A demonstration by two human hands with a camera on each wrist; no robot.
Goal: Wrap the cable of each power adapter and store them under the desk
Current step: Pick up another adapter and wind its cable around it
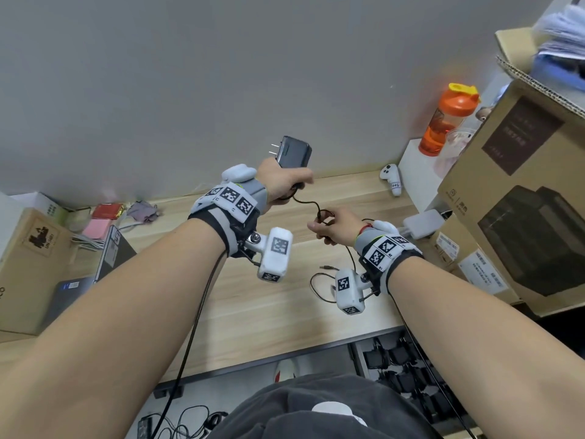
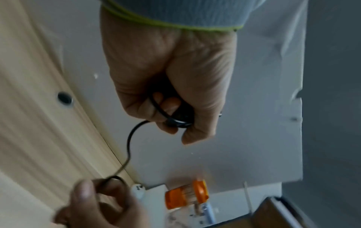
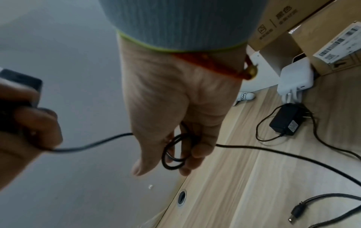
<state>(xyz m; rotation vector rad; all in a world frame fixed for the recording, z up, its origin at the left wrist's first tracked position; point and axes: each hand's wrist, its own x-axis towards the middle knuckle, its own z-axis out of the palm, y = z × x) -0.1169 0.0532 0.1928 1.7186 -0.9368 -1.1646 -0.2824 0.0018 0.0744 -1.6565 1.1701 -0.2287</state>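
Note:
My left hand (image 1: 281, 182) grips a black power adapter (image 1: 292, 152) upright above the wooden desk (image 1: 253, 299), its prongs pointing left. Its thin black cable (image 1: 308, 202) runs from under that fist to my right hand (image 1: 332, 226), which holds a small loop of it between curled fingers (image 3: 197, 152). The rest of the cable trails down to the desk and ends in a barrel plug (image 1: 326, 267). In the left wrist view the fist (image 2: 175, 98) is closed around the adapter's cable end (image 2: 175, 118). A second black adapter (image 3: 288, 121) lies on the desk to the right.
Large cardboard boxes (image 1: 519, 198) crowd the desk's right side, with a white device (image 1: 422, 223) and an orange shaker bottle (image 1: 449, 118) near them. A box (image 1: 28, 258) and a laptop (image 1: 79, 286) sit at the left. Under the desk a bin (image 1: 408, 372) holds several black adapters.

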